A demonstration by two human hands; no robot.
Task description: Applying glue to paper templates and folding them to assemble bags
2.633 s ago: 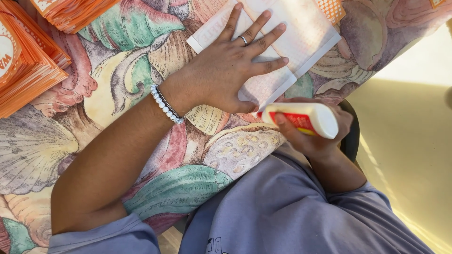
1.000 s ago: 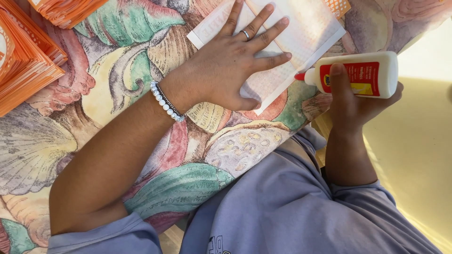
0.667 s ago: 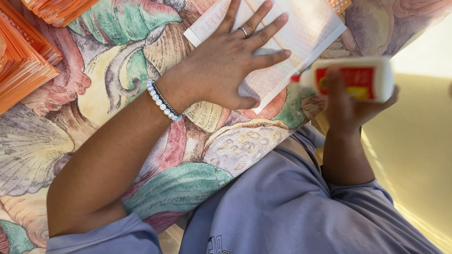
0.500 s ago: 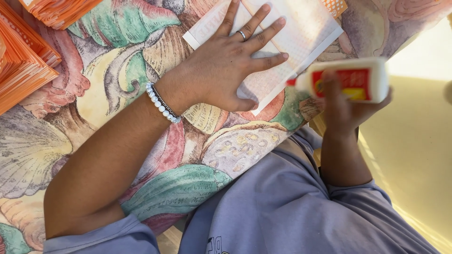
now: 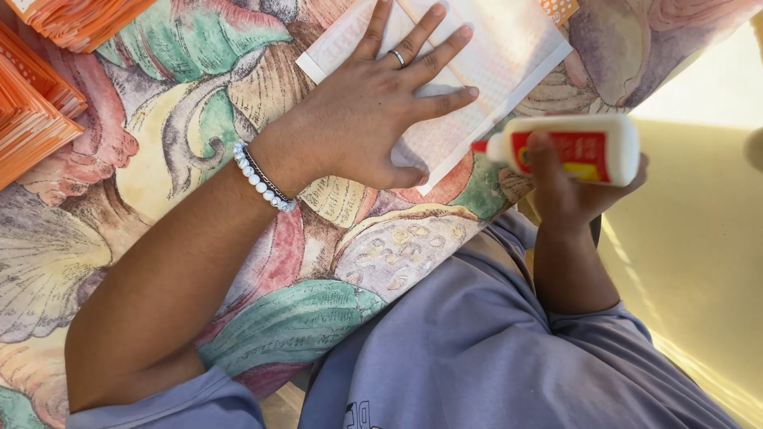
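Observation:
My left hand (image 5: 381, 111) lies flat with fingers spread on a white sheet of paper (image 5: 509, 48), pressing it onto a table covered by a cloth with a shell and leaf print (image 5: 159, 159). A ring sits on one finger and a pale bead bracelet (image 5: 258, 179) circles the wrist. My right hand (image 5: 576, 195) grips a white glue bottle (image 5: 576, 148) with a red label, held sideways. Its red nozzle points left and sits close to the paper's near right edge.
Stacks of orange paper pieces (image 5: 36, 103) lie at the far left, and another stack (image 5: 79, 20) sits at the top left. My lap in grey-blue clothing (image 5: 493, 349) is below the table edge. A yellow floor (image 5: 699, 238) lies to the right.
My right hand has lifted the glue bottle from beside my lap, turned its nozzle leftward and brought it closer to the paper's edge. The left hand has stayed flat on the paper.

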